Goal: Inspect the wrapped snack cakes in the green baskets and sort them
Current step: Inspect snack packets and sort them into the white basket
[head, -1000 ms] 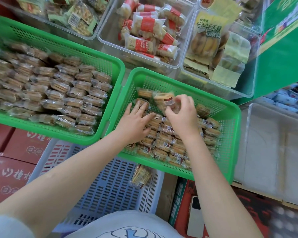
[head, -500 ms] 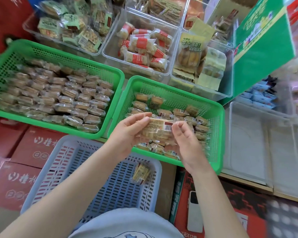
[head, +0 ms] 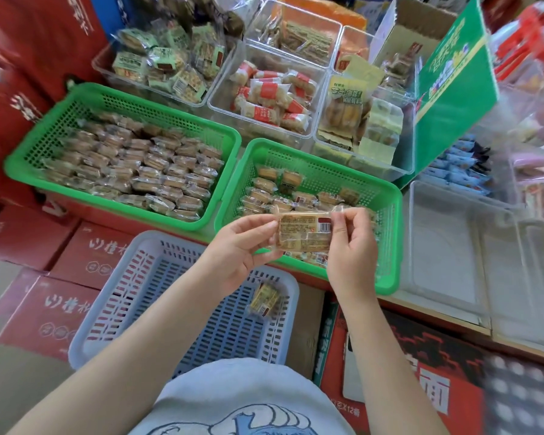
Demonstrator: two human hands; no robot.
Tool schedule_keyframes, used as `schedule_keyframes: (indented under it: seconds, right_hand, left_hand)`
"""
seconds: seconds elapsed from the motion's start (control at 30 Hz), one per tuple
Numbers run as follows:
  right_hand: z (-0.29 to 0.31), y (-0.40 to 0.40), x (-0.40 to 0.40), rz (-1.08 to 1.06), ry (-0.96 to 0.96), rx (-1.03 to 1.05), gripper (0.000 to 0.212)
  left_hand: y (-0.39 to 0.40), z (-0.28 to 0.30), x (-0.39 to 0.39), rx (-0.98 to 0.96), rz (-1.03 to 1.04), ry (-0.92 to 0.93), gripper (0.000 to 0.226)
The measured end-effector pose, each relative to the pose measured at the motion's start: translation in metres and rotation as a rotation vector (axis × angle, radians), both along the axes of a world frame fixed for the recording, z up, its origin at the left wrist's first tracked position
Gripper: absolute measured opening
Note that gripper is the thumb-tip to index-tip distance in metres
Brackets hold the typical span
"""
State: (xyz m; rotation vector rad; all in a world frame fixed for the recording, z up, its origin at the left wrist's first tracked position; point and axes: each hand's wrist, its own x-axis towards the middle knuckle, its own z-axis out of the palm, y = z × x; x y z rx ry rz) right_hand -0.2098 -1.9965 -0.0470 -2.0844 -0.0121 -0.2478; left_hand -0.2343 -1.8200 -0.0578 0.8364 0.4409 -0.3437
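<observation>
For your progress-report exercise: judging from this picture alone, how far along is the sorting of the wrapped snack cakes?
Done: the left green plastic basket holds neat rows of cakes, and one wrapped cake lies in the grey slotted basket. In hand: the left hand and right hand hold a clear-wrapped snack cake, label up. Left: the loose pile in the right green plastic basket.

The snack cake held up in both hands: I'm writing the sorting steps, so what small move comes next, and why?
Probably tilt the snack cake to check its wrapper: the left hand and right hand pinch its ends, label side up, above the right green basket.
</observation>
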Motion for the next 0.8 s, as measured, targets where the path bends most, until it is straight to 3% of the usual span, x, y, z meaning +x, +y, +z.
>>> schedule_keyframes:
  seconds: [0.13, 0.3, 0.47, 0.7, 0.8]
  right_hand:
    - [0.003, -0.001, -0.01, 0.007, -0.102, -0.059, 0.018]
    - [0.007, -0.002, -0.017, 0.016, -0.038, 0.031, 0.017]
    - [-0.005, -0.009, -0.016, -0.068, 0.103, 0.118, 0.022]
    - [0.003, -0.006, -0.015, -0.079, 0.409, 0.743, 0.027]
    - [0.007, -0.008, -0.013, -0.022, 0.457, 0.85, 0.036]
  left_hand:
    - [-0.002, 0.001, -0.009, 0.085, -0.008, 0.002, 0.004]
    - [-0.001, 0.004, -0.017, 0.188, -0.064, -0.052, 0.012]
    - [-0.009, 0.019, -0.023, 0.381, -0.103, -0.228, 0.017]
    - [-0.013, 0.027, -0.023, 0.537, -0.068, -0.303, 0.01]
    - [-0.01, 0.021, -0.019, 0.523, -0.076, -0.246, 0.005]
